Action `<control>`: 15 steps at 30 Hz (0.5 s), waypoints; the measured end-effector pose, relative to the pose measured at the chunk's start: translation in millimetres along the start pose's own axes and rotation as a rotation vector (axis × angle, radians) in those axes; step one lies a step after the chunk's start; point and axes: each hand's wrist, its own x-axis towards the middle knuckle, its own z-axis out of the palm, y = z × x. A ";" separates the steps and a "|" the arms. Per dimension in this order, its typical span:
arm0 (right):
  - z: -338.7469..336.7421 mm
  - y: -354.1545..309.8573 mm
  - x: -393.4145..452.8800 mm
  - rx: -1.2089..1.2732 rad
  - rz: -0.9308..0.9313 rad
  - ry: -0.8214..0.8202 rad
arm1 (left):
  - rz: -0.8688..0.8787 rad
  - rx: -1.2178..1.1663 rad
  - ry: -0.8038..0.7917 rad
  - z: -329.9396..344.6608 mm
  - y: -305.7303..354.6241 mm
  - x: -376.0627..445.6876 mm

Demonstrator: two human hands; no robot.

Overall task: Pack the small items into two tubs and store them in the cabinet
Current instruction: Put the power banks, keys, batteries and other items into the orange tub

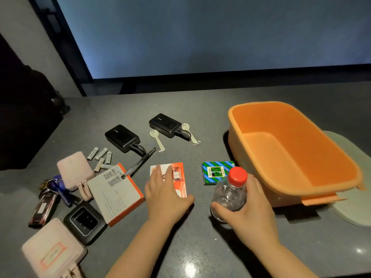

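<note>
An empty orange tub [329, 183] stands on the grey counter at the right. My right hand [247, 209] grips a clear plastic bottle [230, 192] with a red cap, upright just left of the tub. My left hand [163, 194] lies flat on a small orange-and-white box [179, 180], fingers spread over it. A green-and-blue card pack [213, 172] lies between the box and the tub. Two black power banks [122, 138] [164, 125], two pale sporks [157, 140], a black pen [140, 163] and several batteries [101, 158] lie farther back.
At the left lie a larger white-and-orange box [116, 195], two pink cases [75, 170] [53, 252], a black device [84, 221], keys [58, 187] and a dark lighter-like item [43, 209]. A pale green lid [349, 211] sits under the tub. A wall and dark screen stand behind.
</note>
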 end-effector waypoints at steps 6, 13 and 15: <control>-10.9 -14.3 11.6 0.119 -0.047 0.010 | -0.172 -0.019 -0.025 -0.1 0.3 4.0; -72.9 -43.9 48.2 0.304 -0.129 0.110 | -0.152 -0.243 0.131 -34.1 38.5 22.3; -98.5 -41.6 64.2 0.282 -0.140 0.187 | -0.057 -0.325 0.216 -52.7 67.6 30.4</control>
